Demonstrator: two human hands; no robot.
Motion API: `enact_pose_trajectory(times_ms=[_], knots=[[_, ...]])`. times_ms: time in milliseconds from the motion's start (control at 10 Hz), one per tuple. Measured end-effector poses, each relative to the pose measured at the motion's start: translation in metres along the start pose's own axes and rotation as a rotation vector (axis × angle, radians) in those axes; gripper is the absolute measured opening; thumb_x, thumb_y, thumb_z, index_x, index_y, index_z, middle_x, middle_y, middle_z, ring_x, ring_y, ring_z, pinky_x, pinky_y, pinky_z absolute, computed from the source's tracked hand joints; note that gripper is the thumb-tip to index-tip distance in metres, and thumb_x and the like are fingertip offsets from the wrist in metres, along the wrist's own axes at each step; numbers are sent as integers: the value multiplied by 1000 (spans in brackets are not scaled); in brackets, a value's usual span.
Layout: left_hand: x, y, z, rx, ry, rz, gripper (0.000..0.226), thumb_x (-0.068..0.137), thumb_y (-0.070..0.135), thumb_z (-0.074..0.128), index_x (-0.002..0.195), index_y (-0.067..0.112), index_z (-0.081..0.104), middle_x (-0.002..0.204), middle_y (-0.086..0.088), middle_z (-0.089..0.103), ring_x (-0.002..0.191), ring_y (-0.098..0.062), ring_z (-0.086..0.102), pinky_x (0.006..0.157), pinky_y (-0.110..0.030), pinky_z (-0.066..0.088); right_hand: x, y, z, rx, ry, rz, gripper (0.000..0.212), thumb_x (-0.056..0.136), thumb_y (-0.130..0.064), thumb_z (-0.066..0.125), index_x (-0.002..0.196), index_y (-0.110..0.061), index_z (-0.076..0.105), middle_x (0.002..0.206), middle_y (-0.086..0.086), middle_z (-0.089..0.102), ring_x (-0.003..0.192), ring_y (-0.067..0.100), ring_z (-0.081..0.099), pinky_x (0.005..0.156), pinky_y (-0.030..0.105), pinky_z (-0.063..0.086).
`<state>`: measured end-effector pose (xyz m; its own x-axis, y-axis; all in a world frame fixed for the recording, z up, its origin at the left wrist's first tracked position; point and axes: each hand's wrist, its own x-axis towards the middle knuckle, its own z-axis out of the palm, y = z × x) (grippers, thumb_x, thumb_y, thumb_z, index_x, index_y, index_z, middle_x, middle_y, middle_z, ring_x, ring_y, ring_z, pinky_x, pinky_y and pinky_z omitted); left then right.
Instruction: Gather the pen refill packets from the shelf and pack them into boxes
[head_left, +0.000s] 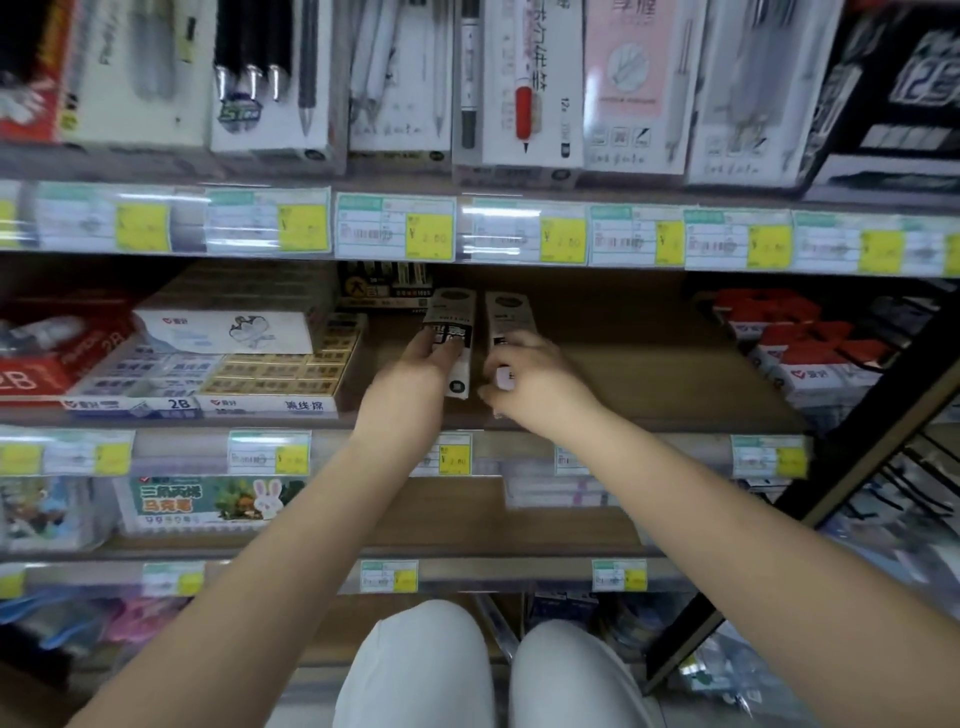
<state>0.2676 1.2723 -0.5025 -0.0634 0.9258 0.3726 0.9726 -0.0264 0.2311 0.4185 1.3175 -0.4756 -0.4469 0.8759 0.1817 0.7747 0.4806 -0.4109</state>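
From the head camera, both arms reach into the middle shelf (649, 364), and each hand has its own pen refill packet. The left hand (415, 379) lies over the lower part of the left packet (451, 332), its fingers curled onto the printed face, so it grasps that packet. The right hand (530, 384) closes round the bottom of the right packet (506, 317), the fingers wrapped at its lower end; this looks like a grip too, though blur hides the exact finger hold. Taking one in each hand probably lets the person lift two at once, which suits gathering a batch for boxing.

The two packets stand side by side, just apart, tilted back toward the rear of the shelf, with their tops below the row of price labels (395, 226). Each is a long narrow sleeve, pale grey above with a dark round mark near the top and a black-and-white printed band lower down. Left of the left packet sits a tray of eraser boxes (280, 369); behind it, a dark box of pens (387, 286). No packing box is in sight, so the packing appears not yet begun.
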Motion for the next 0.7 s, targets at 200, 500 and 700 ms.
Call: enact_pose_trajectory(times_ms=[200,500,700], knots=[[4,-7,-3,-161,-118,-3,67,80,-8,54,141,16,42,154,-8,28,131,-32,43,99,-36,45,-1,-5,6,113,30,-33,22,82,-25,68,101,-14,67,140,3,42,131,21,36,94,17,27],[-8,0,-18,-222,-221,1,71,82,-3,45,144,29,35,156,-5,23,133,-30,40,98,-39,47,-9,-23,-13,120,-41,-60,34,82,-17,66,115,-15,61,142,3,38,133,17,34,88,8,21],[-25,-4,-29,-153,-157,25,73,84,4,49,150,20,22,157,-14,17,139,-37,27,107,-49,35,-26,-39,-18,-29,-46,-217,53,81,-23,66,130,-13,51,141,6,42,130,21,39,102,20,27]])
